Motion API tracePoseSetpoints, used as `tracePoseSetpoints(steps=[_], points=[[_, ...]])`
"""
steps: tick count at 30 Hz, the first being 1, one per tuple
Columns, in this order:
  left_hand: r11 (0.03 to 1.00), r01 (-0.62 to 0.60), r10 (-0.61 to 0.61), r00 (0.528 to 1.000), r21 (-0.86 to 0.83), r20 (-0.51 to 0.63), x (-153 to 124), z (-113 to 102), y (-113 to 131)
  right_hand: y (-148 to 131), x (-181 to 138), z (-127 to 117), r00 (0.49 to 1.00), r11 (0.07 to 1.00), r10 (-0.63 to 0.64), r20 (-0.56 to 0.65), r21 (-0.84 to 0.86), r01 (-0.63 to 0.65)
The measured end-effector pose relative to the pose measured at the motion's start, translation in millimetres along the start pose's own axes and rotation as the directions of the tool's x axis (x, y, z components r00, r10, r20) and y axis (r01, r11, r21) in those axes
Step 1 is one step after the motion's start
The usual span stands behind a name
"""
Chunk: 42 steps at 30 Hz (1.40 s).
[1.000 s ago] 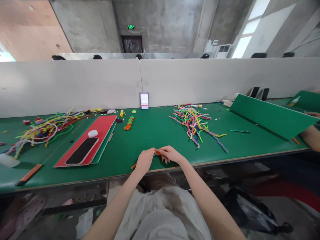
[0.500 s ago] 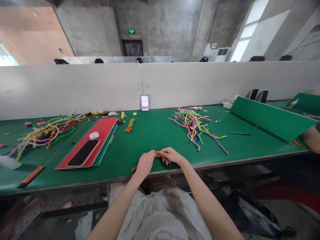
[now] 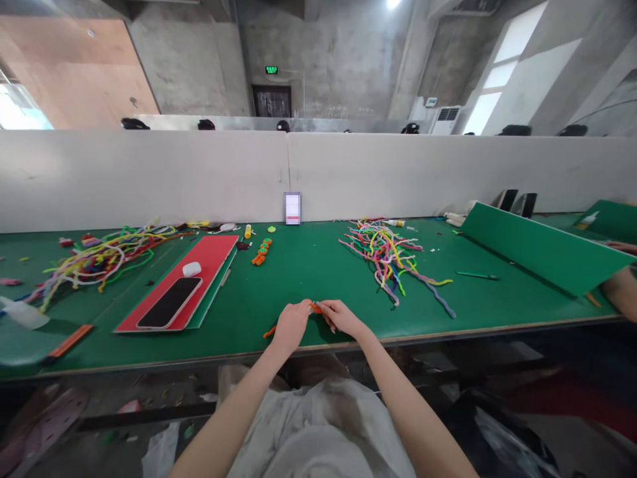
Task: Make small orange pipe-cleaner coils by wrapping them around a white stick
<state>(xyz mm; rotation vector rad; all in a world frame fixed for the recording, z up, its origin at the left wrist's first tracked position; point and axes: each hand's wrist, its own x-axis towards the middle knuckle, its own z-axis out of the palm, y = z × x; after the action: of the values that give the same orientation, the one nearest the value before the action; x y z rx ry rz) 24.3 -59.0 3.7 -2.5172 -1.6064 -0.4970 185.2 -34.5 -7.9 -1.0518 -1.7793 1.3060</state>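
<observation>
Near the table's front edge, my left hand [image 3: 291, 324] is closed around an orange pipe cleaner [image 3: 269, 332]. One end of it sticks out to the left of the hand, and more orange shows between my two hands. My right hand [image 3: 340, 317] pinches that orange part with thumb and fingers, close beside the left. Fingers hide most of the piece, so its full shape cannot be made out. Beyond them, a small orange and green twisted pipe-cleaner figure [image 3: 262, 251] lies on the green table [image 3: 308, 272].
Loose pipe cleaners lie heaped at right [image 3: 385, 249] and left [image 3: 107, 255]. A phone [image 3: 170, 303] and white case [image 3: 192, 269] rest on a red board [image 3: 219, 252]. An orange cutter [image 3: 70, 342], a green pen [image 3: 476, 275] and a standing green board [image 3: 542, 249] flank the work. Someone's arm [image 3: 622, 292] shows far right.
The camera view has tilted up slightly, so the scene sits a little lower. Both hands keep nearly the same place and hold on the orange pipe cleaner.
</observation>
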Motion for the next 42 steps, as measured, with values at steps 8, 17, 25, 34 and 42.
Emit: tracePoseSetpoints(steps=[8,17,25,34,42], points=[[0.997,-0.065,0.06,0.994,-0.048,-0.091,-2.9,-0.5,5.2,7.1,-2.4,5.4,0.968,0.992,-0.108,-0.228,-0.083,0.091],[0.933,-0.016,-0.035,0.99,-0.359,-0.136,8.1,-1.2,5.7,5.5,1.7,4.8,0.845,0.977,-0.187,-0.502,-0.182,0.108],[0.487,0.214,-0.246,0.964,-0.847,0.102,47.8,6.6,6.7,-2.7,20.2,8.1,0.71,0.943,-0.298,-0.638,-0.312,0.116],[0.377,0.43,-0.286,0.897,-0.821,0.338,81.3,-0.5,6.3,3.3,14.0,11.8,0.672,0.893,-0.395,-0.627,-0.434,0.121],[0.352,0.491,-0.197,0.871,-0.797,0.45,77.8,-24.3,6.2,5.1,12.4,13.0,0.703,0.866,-0.428,-0.569,-0.48,0.139]])
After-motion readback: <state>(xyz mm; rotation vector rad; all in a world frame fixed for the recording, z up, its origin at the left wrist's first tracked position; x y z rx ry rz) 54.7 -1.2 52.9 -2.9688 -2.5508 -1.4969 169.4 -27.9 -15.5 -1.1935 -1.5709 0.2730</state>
